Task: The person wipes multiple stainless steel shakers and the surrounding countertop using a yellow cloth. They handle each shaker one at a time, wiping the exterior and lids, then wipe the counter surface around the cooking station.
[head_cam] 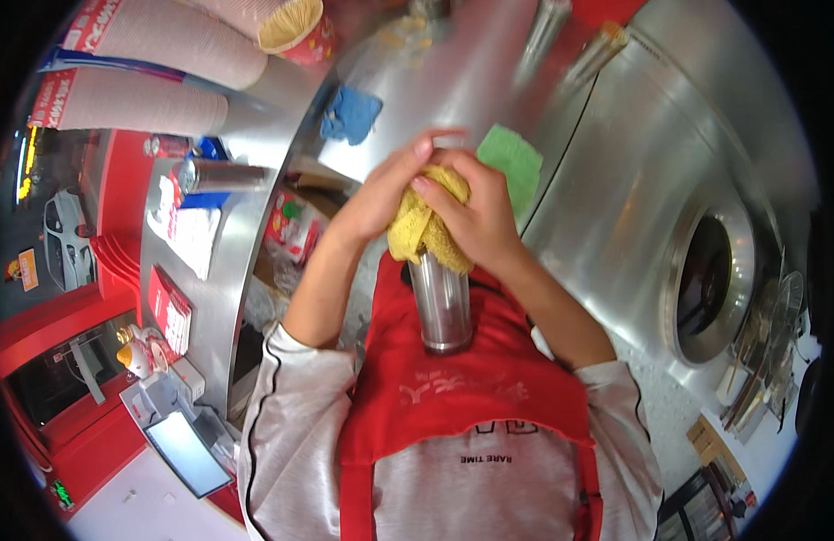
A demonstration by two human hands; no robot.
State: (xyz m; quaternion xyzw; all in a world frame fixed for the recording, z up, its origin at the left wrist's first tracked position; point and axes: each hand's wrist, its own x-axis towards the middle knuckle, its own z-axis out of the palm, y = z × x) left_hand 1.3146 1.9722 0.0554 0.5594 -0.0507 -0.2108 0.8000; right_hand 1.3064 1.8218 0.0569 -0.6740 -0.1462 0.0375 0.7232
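Note:
Both of my hands are wrapped around a yellow terry cloth (423,223) that covers the upper end of a shiny metal cylinder (442,308). My left hand (390,189) presses the cloth from the left, and my right hand (481,203) grips it from the right. The cylinder's bare lower part points towards my red apron (450,379). Beyond my right hand a green cloth (515,169) lies on the steel counter, and a crumpled blue cloth (350,116) lies farther off to the left. What the cloth covers is hidden.
Long stacks of paper cups (139,101) and a patterned paper bucket (298,34) are at the upper left. Another metal cylinder (224,177) lies on the left counter. Two upright cylinders stand at the back. A round steel-rimmed opening (711,287) is at the right; a lit screen (189,453) is lower left.

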